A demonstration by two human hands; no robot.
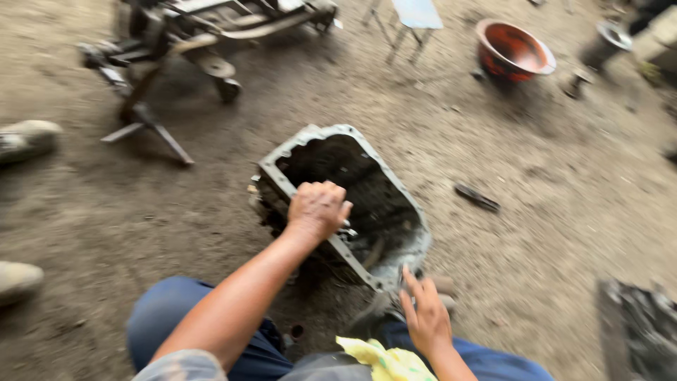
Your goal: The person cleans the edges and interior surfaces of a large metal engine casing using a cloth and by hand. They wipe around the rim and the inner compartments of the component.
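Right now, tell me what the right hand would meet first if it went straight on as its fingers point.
Probably the near corner of the grey metal housing, just beyond the right hand; depth is unclear.

No packages, labels, signs, screens discernible

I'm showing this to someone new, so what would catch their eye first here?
First, the grey metal housing, open and dirty, on the dirt floor at centre, with the left hand gripping its near rim and the right hand open by its corner. Next, the orange bowl at upper right.
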